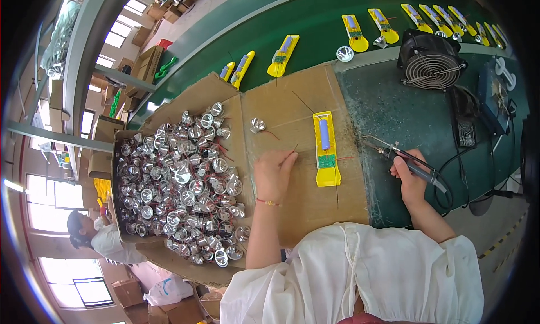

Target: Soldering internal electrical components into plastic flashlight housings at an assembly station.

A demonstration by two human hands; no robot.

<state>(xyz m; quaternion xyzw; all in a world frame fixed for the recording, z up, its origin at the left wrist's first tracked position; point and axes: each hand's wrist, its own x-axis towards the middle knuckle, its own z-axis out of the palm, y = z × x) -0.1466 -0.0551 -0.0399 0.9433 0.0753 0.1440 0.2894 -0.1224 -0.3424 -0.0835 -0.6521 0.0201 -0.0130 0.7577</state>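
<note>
My left hand (271, 175) is closed in a pinch above the cardboard sheet (298, 206), with what looks like a thin wire poking out of the fingertips. To its right lies a yellow flashlight housing half (329, 178), holding a blue-purple battery (324, 134) and a small green circuit board (326, 161); black and red wires stick out from it. A silver reflector cup (257, 125) with a red wire rests just beyond my left hand. My right hand (413, 175) grips a soldering iron (423, 174) by its grey handle, its metal tip pointing left toward the housing, apart from it.
A cardboard box (128, 234) heaped with reflector cups (188, 197) stands at left. Beyond, a green conveyor belt (315, 46) carries several yellow housings (283, 55). A black fan (432, 62), solder spool (505, 74) and blue box (495, 102) sit at right. Another person (104, 237) works at far left.
</note>
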